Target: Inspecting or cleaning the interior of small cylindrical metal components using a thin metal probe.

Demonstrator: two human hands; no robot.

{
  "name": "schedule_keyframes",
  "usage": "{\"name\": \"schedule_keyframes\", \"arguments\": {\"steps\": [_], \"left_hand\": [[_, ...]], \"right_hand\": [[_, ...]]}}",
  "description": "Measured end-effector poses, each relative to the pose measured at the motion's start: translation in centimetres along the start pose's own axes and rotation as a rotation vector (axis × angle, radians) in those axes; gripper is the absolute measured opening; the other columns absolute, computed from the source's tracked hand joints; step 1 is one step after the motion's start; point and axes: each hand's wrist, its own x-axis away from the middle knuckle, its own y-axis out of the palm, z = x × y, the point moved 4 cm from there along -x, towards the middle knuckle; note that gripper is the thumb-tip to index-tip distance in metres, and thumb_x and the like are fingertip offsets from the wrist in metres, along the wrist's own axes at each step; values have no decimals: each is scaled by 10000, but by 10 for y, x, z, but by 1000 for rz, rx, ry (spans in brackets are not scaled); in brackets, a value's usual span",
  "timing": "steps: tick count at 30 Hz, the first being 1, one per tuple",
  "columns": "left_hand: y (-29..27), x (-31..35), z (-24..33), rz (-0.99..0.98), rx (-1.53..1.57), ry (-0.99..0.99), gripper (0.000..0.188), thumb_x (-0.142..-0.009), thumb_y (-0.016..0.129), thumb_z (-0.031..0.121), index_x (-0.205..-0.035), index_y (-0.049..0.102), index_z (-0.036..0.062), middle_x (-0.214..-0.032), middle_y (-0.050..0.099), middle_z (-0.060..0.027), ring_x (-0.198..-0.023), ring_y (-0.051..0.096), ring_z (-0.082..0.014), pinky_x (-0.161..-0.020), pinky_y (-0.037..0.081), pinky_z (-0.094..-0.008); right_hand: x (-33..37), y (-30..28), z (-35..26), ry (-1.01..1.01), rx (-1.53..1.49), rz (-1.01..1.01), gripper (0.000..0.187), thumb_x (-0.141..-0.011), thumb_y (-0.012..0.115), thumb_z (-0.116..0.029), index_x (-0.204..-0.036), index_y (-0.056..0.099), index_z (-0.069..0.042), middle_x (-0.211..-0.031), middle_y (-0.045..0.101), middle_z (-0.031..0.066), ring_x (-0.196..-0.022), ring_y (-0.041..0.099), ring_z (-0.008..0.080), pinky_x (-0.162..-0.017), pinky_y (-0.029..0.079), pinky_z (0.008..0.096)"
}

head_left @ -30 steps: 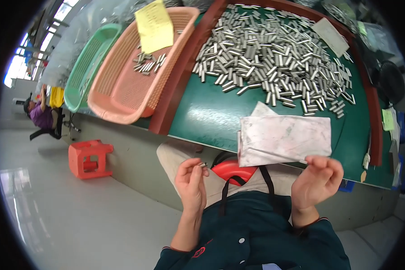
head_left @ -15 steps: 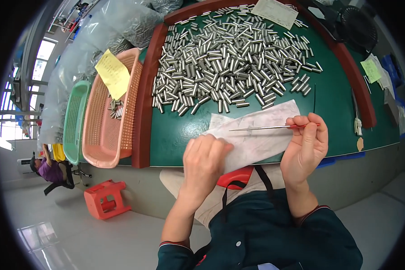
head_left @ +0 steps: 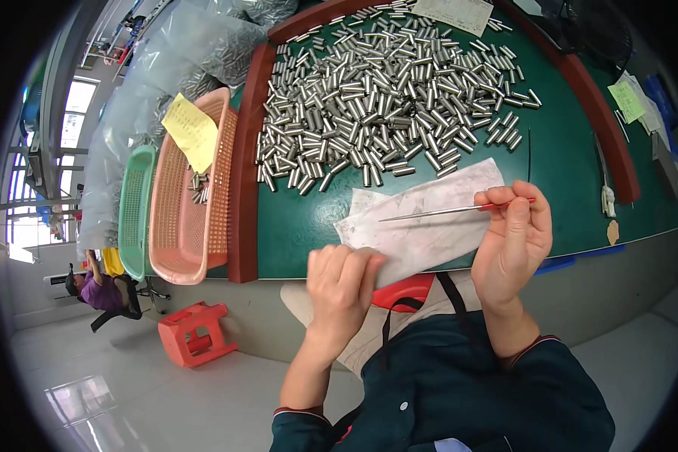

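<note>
In my right hand [head_left: 509,260], a slim, pointed metal tool with a red handle, like a needle file [head_left: 429,214], is pinched between thumb and fingers. Its bare tip points left across a stained white cloth [head_left: 422,241] on the green tabletop. My left hand [head_left: 337,290] is at the table's near edge, beside the cloth's lower left corner. Its fingers are curled inward with the thumb against them; whatever they hold, if anything, is hidden. Beyond the cloth spreads a large heap of short, shiny metal pins [head_left: 369,113].
Left of a red-brown wooden rail [head_left: 244,188] stand a pink basket [head_left: 181,245] holding a few metal pieces and a yellow note [head_left: 191,134], and a green basket [head_left: 134,218]. Bagged metal parts [head_left: 230,56] lie behind. A red stool [head_left: 192,331] and a seated person [head_left: 107,290] are further left.
My left hand has drawn back slightly toward me, uncovering the cloth's left corner. The tool stays in my right hand, nearly unmoved. The whole view has shifted a little.
</note>
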Motion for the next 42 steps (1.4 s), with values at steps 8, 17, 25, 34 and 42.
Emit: {"name": "schedule_keyframes", "arguments": {"steps": [8,17,25,34,42], "left_hand": [[-13,12,6,106,41,-11,181,-649,702,65,-776,578,31,-595,433,-50,-538,417,-203,-549,318,-306],[-26,130,-49,765,1590,-918,219,-888,486,235,-844,513,22,-659,422,-2,-597,341,-98,-604,296,-246],[3,200,-63,1001,2005,-1085,182,-892,482,233,-866,534,61,-649,354,30,-593,309,-76,-611,293,-211],[14,222,-73,962,1920,-1074,179,-900,466,223,-873,532,59,-651,408,21,-619,350,-83,-633,317,-216],[19,226,-73,969,1867,-1083,163,-890,482,210,-888,531,55,-674,454,15,-621,370,-95,-645,333,-235]], "right_hand": [[-5,1,2,-17,38,-34,173,-898,430,-76,-1026,477,32,-806,606,157,-716,597,222,-685,478,310],[2,-7,3,35,102,-30,211,-914,406,-114,-1055,480,26,-855,583,124,-780,541,196,-766,442,325],[-3,-5,4,61,155,-134,233,-909,432,-130,-1062,495,33,-915,595,124,-825,547,201,-806,418,304],[1,-1,4,22,254,-133,236,-913,422,-130,-1059,502,38,-918,594,121,-846,561,197,-801,423,288],[-1,4,3,20,287,-139,235,-917,416,-133,-1048,511,37,-908,591,116,-851,561,190,-775,436,273]]}}
